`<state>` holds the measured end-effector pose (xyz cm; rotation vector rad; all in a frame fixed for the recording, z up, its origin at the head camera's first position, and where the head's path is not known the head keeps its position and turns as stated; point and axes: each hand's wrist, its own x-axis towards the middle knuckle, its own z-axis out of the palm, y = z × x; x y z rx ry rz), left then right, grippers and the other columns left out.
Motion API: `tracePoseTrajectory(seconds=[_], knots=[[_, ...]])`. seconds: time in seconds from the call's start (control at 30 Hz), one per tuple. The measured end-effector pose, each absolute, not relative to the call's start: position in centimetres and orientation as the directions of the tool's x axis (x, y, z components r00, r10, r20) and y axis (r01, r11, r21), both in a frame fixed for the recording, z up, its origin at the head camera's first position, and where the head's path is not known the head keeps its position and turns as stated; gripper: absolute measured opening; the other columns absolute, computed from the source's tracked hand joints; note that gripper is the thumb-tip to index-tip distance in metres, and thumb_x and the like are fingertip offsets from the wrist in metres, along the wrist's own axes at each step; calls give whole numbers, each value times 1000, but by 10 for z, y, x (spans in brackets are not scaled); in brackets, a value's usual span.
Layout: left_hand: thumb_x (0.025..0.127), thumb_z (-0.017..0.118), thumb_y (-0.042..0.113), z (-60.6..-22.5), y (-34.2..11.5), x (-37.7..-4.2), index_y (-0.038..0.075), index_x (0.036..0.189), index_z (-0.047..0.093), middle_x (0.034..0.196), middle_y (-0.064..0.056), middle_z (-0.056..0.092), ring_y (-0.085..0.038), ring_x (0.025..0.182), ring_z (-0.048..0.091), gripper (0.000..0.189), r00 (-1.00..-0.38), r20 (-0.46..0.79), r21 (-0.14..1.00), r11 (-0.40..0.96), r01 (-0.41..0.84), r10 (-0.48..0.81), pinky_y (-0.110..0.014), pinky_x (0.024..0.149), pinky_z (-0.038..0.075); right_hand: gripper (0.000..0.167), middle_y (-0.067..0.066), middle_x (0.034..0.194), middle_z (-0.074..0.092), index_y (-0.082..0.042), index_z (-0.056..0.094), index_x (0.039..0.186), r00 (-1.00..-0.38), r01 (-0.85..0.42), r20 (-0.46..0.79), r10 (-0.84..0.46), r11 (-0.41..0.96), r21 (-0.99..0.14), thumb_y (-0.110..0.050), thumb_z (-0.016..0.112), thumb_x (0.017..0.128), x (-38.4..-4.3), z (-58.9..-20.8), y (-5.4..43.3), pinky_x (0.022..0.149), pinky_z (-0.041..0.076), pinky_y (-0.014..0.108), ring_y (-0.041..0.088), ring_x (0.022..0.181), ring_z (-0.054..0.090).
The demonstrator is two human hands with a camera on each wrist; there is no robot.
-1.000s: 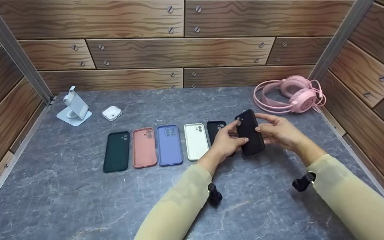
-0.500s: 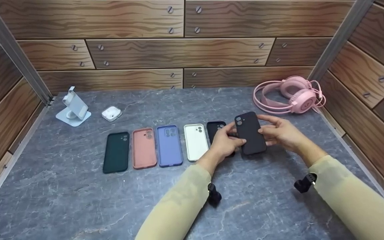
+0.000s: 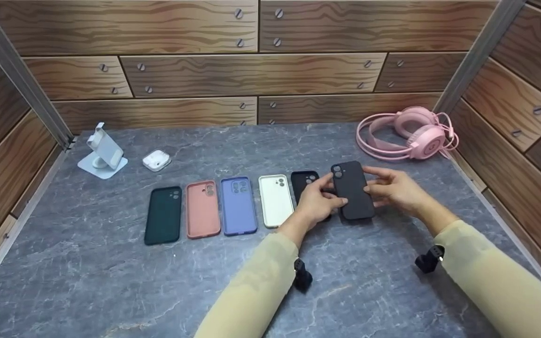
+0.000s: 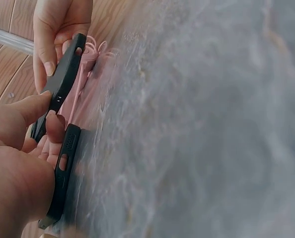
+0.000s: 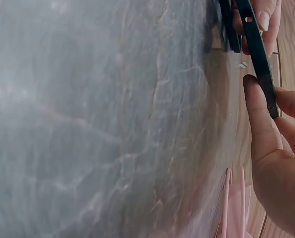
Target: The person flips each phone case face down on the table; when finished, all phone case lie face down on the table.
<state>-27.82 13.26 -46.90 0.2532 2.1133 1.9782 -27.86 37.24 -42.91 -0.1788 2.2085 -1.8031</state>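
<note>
Phone case in black is held above the table at right, your left hand pinching its left edge, your right hand its right. Your left hand partly blocks a second black case. Farther left lie a white case, blue case, pink case and dark green case. Pink headphones sit far right; a white stand and small white box, far left.
</note>
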Motion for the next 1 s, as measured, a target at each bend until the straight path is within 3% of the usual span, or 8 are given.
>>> tracePoseTrajectory(seconds=[0.27,0.6,1.0], knots=[[87,87,2,-470,132,-279,16,162,45,118,5,66,-8,78,58,88,-947,-23,989,147,26,321,-23,64,49,74,29,130,68,4,32,163,-961,31,-113,-251,308,-951,2,69,99,-284,-436,376,76,62,31,14,97,74],[87,85,-1,-469,132,-281,18,165,42,122,1,64,-7,79,57,90,-948,-5,975,212,66,318,-22,67,50,75,26,121,72,1,42,160,-969,-60,-57,-239,453,-889,-2,77,94,-289,-445,376,66,53,25,7,87,68],[88,85,0,-468,133,-279,16,164,42,114,-1,58,-6,80,55,89,-954,-15,958,278,72,300,-21,71,49,75,28,122,70,0,41,160,-972,-66,-43,-232,445,-893,0,77,94,-290,-450,376,62,52,24,8,80,64]])
